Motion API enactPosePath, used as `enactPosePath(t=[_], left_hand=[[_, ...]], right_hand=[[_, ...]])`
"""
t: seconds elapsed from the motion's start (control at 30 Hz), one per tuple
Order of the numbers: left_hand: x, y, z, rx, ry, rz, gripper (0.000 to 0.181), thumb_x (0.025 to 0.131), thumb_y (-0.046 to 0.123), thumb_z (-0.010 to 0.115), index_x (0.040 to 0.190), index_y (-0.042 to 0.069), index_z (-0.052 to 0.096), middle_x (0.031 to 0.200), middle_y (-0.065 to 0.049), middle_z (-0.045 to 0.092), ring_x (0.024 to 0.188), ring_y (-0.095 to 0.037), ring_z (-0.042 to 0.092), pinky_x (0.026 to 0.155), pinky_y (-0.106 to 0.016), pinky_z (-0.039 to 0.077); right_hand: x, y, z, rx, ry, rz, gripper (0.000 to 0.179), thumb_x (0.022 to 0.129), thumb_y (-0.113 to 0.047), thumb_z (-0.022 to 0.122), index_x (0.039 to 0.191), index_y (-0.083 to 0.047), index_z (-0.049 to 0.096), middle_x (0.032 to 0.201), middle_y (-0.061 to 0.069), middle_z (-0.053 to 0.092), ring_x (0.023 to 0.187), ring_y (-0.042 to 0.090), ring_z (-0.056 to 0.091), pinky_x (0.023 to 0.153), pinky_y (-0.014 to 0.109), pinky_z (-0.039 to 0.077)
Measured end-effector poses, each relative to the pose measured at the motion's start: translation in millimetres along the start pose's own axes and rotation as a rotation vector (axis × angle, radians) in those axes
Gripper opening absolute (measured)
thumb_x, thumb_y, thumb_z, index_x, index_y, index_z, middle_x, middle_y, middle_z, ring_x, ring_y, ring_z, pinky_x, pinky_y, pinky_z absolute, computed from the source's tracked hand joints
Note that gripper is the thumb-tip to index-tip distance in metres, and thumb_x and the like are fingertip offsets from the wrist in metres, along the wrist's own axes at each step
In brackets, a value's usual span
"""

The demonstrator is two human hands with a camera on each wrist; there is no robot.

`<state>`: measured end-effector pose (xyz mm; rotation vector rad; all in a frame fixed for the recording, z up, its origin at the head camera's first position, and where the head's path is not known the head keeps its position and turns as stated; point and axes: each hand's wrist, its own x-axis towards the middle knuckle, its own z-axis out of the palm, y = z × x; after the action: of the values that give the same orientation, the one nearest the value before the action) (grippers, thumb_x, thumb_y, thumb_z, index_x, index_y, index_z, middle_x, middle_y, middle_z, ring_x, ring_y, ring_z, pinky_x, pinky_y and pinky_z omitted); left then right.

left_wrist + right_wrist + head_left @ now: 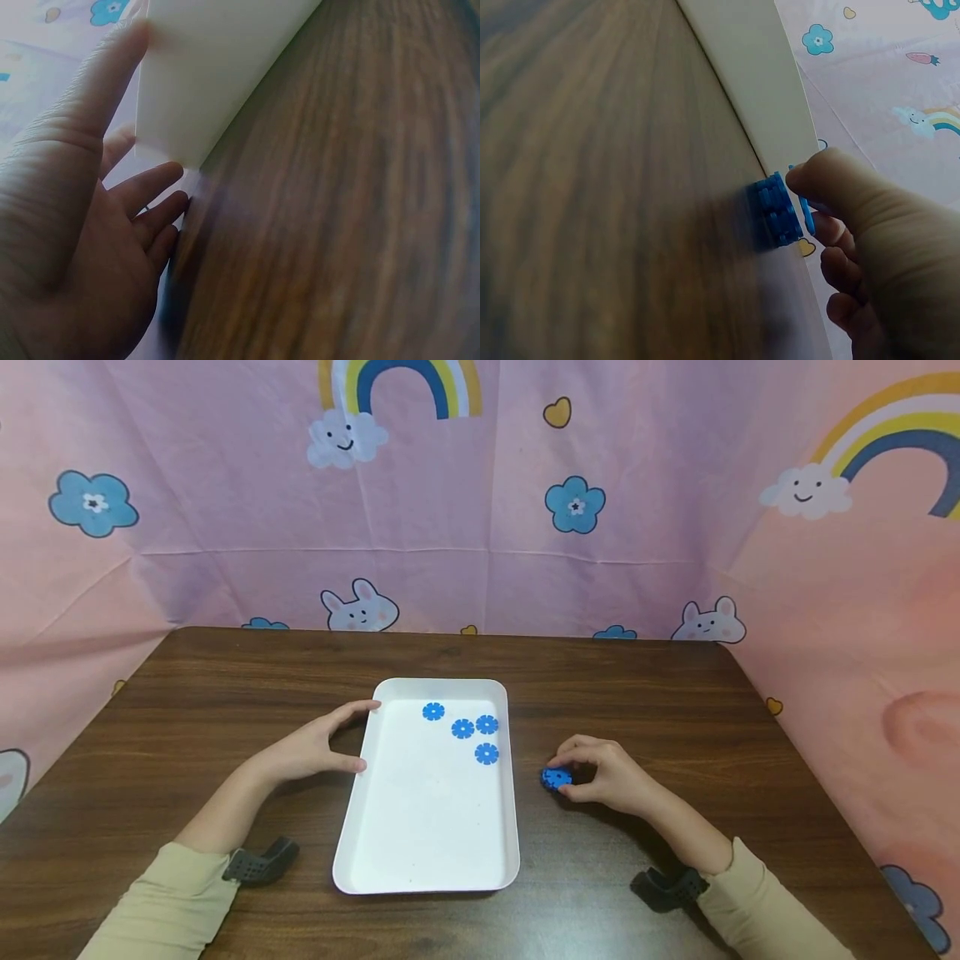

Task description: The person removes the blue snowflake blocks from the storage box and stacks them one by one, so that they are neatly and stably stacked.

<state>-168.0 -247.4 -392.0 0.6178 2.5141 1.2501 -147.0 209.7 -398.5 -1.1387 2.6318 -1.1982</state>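
In the head view a white tray point(420, 827) lies on the table with several flat blue notched discs point(433, 712) in its far part. My left hand point(311, 750) rests against the tray's left side, thumb and fingers spread and fairly straight, fingertips right at the rim. To the right of the tray stands a short stack of blue notched discs point(772, 214). My right hand point(611, 775) is over that stack, and between its thumb and fingers it pinches one blue notched disc point(807, 216), tilted slightly apart from the stack's top in the right wrist view.
The brown wooden table point(247, 693) reaches back to a pink and purple cloth point(435, 510) printed with rainbows and flowers. A dark band point(262, 862) sits at the left wrist and another dark band point(667, 890) at the right, both by beige sleeves.
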Motion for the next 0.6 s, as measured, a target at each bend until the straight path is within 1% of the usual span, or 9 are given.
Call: enactPosePath(t=[0.2, 0.33, 0.4, 0.47, 0.6], left_hand=[[0.8, -1.4, -0.3, -0.007, 0.006, 0.0, 0.086, 0.077, 0.029, 0.081, 0.148, 0.024, 0.032, 0.152, -0.015, 0.027, 0.138, -0.039, 0.021, 0.1, -0.067, 0.023], [1.1, -1.7, -0.5, -0.011, 0.013, -0.005, 0.087, 0.076, 0.029, 0.082, 0.147, 0.024, 0.033, 0.152, -0.015, 0.027, 0.137, -0.038, 0.022, 0.1, -0.067, 0.023], [1.3, -1.3, -0.4, -0.008, 0.013, -0.002, 0.087, 0.076, 0.029, 0.082, 0.147, 0.024, 0.033, 0.152, -0.015, 0.027, 0.138, -0.038, 0.022, 0.1, -0.067, 0.023], [1.5, -0.8, -0.4, -0.006, 0.012, 0.003, 0.086, 0.076, 0.029, 0.082, 0.147, 0.023, 0.033, 0.152, -0.015, 0.027, 0.138, -0.038, 0.022, 0.101, -0.067, 0.022], [1.7, -0.8, 0.0, -0.001, 0.009, 0.006, 0.086, 0.076, 0.029, 0.082, 0.147, 0.023, 0.033, 0.151, -0.015, 0.028, 0.138, -0.038, 0.022, 0.101, -0.066, 0.021]], right_hand=[[1.0, -3.8, -3.5, 0.005, -0.03, 0.009, 0.026, 0.078, -0.01, 0.08, 0.104, -0.009, 0.074, 0.102, -0.001, 0.063, 0.092, 0.018, 0.057, 0.077, 0.032, 0.052], [2.2, -5.5, -4.3, 0.013, -0.04, 0.0, 0.028, 0.078, -0.01, 0.08, 0.105, -0.007, 0.073, 0.105, 0.002, 0.063, 0.094, 0.02, 0.057, 0.081, 0.034, 0.052], [2.6, -4.8, -3.9, 0.012, -0.042, -0.009, 0.028, 0.078, -0.01, 0.08, 0.105, -0.007, 0.073, 0.105, 0.003, 0.063, 0.095, 0.02, 0.057, 0.081, 0.033, 0.052], [3.2, -7.5, -3.8, 0.009, -0.046, -0.005, 0.028, 0.077, -0.004, 0.08, 0.104, -0.003, 0.073, 0.104, 0.007, 0.064, 0.094, 0.022, 0.057, 0.081, 0.034, 0.052], [3.2, -6.3, -2.6, 0.002, -0.053, -0.002, 0.028, 0.076, -0.001, 0.079, 0.104, -0.002, 0.072, 0.104, 0.008, 0.063, 0.094, 0.024, 0.057, 0.081, 0.035, 0.052]])
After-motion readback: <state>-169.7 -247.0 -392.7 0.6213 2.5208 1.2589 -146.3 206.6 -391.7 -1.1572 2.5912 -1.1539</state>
